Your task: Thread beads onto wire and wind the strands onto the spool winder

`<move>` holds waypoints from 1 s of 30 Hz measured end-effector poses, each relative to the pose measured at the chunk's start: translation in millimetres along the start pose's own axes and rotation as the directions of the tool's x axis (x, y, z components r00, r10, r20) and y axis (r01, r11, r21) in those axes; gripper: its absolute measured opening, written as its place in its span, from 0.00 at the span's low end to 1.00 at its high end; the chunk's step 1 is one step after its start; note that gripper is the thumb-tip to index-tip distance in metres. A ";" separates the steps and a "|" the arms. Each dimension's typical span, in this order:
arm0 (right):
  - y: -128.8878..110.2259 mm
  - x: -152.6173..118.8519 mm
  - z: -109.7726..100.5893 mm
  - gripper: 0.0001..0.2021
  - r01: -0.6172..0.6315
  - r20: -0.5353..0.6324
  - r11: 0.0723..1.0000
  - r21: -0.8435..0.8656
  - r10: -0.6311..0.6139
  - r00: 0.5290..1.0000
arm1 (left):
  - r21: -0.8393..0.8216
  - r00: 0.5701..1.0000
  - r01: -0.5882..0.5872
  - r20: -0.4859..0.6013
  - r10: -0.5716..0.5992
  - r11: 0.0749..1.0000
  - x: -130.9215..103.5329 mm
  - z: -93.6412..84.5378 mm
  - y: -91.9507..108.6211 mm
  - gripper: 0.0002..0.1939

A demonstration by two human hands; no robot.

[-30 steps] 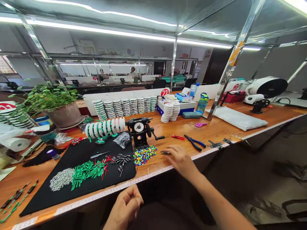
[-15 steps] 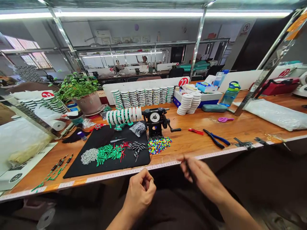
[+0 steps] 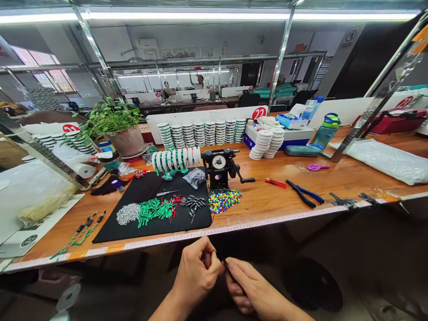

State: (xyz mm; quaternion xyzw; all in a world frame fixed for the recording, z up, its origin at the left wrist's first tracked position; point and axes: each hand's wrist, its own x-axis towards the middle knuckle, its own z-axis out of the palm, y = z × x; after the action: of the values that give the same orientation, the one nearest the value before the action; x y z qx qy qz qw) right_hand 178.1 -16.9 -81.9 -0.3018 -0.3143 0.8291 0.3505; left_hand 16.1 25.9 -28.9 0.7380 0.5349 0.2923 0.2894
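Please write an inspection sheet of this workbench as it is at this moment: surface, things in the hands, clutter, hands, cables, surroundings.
Surface: wooden bench with a measuring tape strip along its front edge and a black mat.
Things in hand: small dark tool, pinched between both hands below the bench edge; details too small to tell.
Clutter: green tubes, coloured beads, hand-crank winder, blue-handled pliers, stacked spools, potted plant, water bottle.
Hands: left hand and right hand closed, fingertips together.
Cables: nothing seen.
Surroundings: overhead strip lights; further benches with persons behind.
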 end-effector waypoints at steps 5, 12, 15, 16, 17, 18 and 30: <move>0.1 2.9 2.7 0.32 -0.018 -0.022 1.000 0.024 0.019 1.000 | -0.015 0.998 0.016 0.058 -0.015 1.000 -0.9 4.1 1.3 0.07; 6.8 3.4 3.9 0.33 -0.034 -0.065 0.999 -0.038 0.031 0.997 | -0.042 0.993 0.077 0.098 -0.073 0.996 0.1 6.8 1.4 0.07; -2.7 2.8 -7.9 0.29 0.140 -0.167 0.918 -0.372 -0.214 0.962 | -0.038 0.995 0.084 0.063 -0.082 0.996 1.1 4.3 -1.5 0.07; -11.3 3.5 -17.3 0.28 0.209 -0.211 0.812 -0.546 -0.374 0.903 | -0.043 0.995 0.089 0.056 -0.087 0.995 1.1 3.1 -2.8 0.06; -22.5 4.8 -30.0 0.27 0.233 -0.240 0.658 -0.716 -0.545 0.803 | -0.050 0.995 0.092 0.051 -0.090 0.994 1.0 1.8 -4.1 0.06; -36.0 6.5 -45.6 0.27 0.192 -0.243 0.483 -0.854 -0.697 0.675 | -0.059 0.995 0.092 0.048 -0.089 0.994 0.8 0.6 -5.2 0.07; -73.2 12.9 -61.1 0.23 0.318 -0.050 0.326 -0.890 -0.763 0.644 | 0.219 0.875 -0.395 -0.206 0.438 0.892 -6.5 9.5 25.5 0.11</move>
State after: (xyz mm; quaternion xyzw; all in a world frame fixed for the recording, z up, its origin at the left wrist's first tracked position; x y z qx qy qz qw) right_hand 243.4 52.8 -69.8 -0.4872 -0.6512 0.3052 0.4955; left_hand 37.3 11.9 -17.1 0.8152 0.4180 0.3917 0.0857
